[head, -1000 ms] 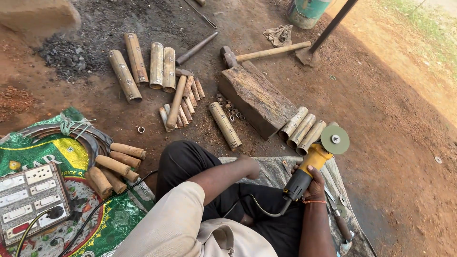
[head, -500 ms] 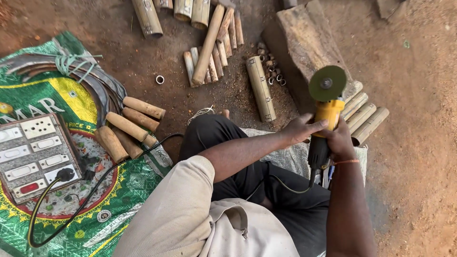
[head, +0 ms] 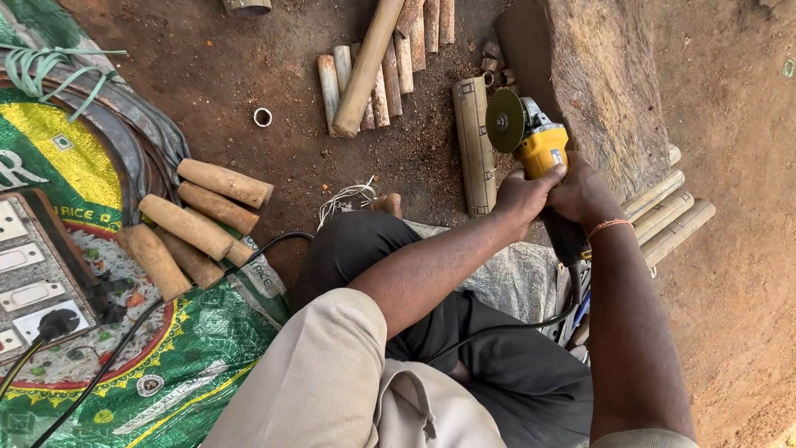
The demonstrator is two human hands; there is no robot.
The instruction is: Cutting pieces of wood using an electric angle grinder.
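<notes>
Both your hands are on the yellow angle grinder (head: 543, 149), at about 1 o'clock from your lap. Your left hand (head: 521, 197) wraps the body just behind the head; your right hand (head: 583, 192) is closed round the rear grip, with an orange band on that wrist. The disc (head: 504, 121) is at the grinder's 11 o'clock end, edge just beside the single bamboo section (head: 474, 145) lying lengthwise on the dirt; can't tell if it touches.

Clearances:
- 12 to 1 o'clock: the big wooden block (head: 593, 83) sits right behind the grinder head, so it's tight there.
- 3 o'clock: a row of bamboo pieces (head: 667, 217) pokes out past your right forearm.
- 11 o'clock: a cluster of split bamboo sticks (head: 381, 70) with one longer piece across them, well apart from the disc.
- 10 o'clock: a small metal ring (head: 263, 117) sits alone on bare dirt, the most open ground.
- 9 o'clock: a pile of short wooden handles (head: 195, 228) lies at the edge of the green woven sack (head: 191, 357).

The black cord (head: 497, 328) runs from the grinder's tail across your lap. On the sack at 8 o'clock, a socket board (head: 33, 282) holds one black plug (head: 51, 325).
</notes>
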